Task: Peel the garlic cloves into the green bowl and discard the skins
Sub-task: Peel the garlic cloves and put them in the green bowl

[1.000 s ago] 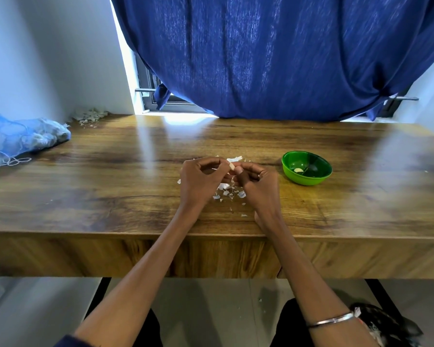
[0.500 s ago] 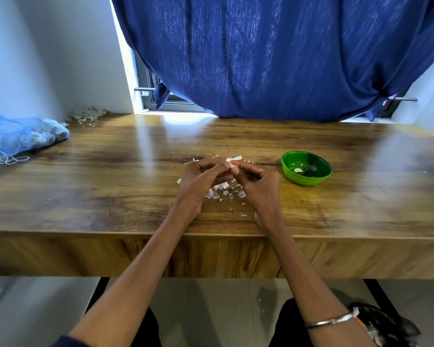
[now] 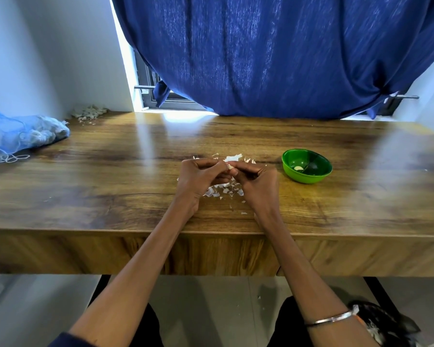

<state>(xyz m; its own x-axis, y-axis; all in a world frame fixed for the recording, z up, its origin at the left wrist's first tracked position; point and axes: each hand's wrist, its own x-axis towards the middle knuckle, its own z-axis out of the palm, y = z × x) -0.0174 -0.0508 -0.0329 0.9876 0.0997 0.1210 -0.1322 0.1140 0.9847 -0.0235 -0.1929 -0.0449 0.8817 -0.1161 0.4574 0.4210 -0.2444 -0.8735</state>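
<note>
Garlic clove (image 3: 229, 166) pinched between left hand (image 3: 198, 179) and right hand (image 3: 257, 182) over skins (image 3: 223, 191), beside green bowl (image 3: 307, 169).

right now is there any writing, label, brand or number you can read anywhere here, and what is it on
None can be read.
green bowl: plain, no marking shows.
blue mesh bag: no tag or print shows.
blue curtain: plain cloth.
bangle on the right wrist: no visible engraving.

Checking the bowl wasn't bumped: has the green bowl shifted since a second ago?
No. The green bowl sits at the same spot on the table, right of both hands.
</note>
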